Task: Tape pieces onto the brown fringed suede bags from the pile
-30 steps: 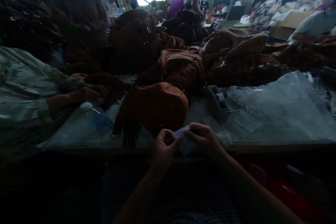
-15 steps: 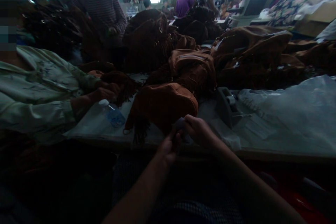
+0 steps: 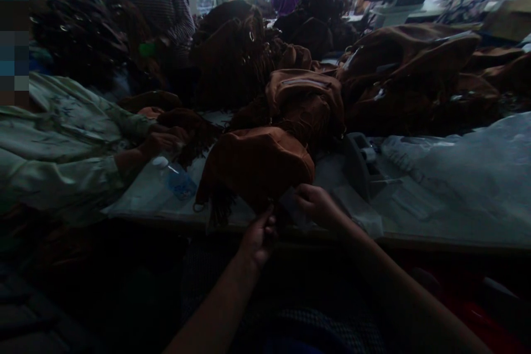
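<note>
A brown bag with a dark fringe lies on the table edge straight in front of me. At its near edge, my left hand is closed in a pinch beside a small shiny fitting; what its fingers hold is too dark to make out. Just to the right, my right hand grips a small piece of clear plastic between thumb and fingers. The plastic hangs close to the bag's lower right side.
A grey tape dispenser stands right of the bag, with clear plastic bags beyond it. To the left is a water bottle near a co-worker's hands. More brown bags are heaped behind.
My hands have moved apart: the right has drawn the clear plastic piece slightly right, and the left has shifted a little left and down. The view has tilted slightly downward.
</note>
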Action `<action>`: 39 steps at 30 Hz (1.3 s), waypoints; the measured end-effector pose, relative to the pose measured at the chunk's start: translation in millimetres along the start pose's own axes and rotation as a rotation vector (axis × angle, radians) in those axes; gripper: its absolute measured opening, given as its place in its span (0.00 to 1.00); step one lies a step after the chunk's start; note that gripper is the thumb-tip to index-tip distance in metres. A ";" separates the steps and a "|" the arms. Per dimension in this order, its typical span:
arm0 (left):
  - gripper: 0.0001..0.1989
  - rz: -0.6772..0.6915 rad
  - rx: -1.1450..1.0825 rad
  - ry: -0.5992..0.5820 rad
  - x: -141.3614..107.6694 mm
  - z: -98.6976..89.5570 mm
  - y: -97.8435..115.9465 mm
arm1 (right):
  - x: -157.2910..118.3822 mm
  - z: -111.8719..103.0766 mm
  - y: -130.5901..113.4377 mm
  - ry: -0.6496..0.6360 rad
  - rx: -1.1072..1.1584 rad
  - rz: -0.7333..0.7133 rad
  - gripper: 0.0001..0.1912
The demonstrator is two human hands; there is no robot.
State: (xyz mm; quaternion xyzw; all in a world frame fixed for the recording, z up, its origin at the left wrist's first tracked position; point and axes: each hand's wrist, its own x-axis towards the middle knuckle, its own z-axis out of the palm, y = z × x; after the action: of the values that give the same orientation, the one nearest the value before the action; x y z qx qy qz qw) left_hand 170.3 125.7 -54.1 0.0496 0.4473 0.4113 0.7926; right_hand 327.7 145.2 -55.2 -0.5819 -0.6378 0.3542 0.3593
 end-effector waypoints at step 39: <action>0.11 0.134 -0.002 0.103 6.2 -2.6 -12.1 | 0.4 20.4 -20.8 -0.209 -0.328 0.000 0.10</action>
State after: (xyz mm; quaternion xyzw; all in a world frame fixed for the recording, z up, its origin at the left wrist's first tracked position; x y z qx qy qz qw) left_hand 177.3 121.4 -65.2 0.0575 0.4827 0.4656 0.7395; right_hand 299.7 143.5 -47.1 -0.5929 -0.7208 0.3039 0.1913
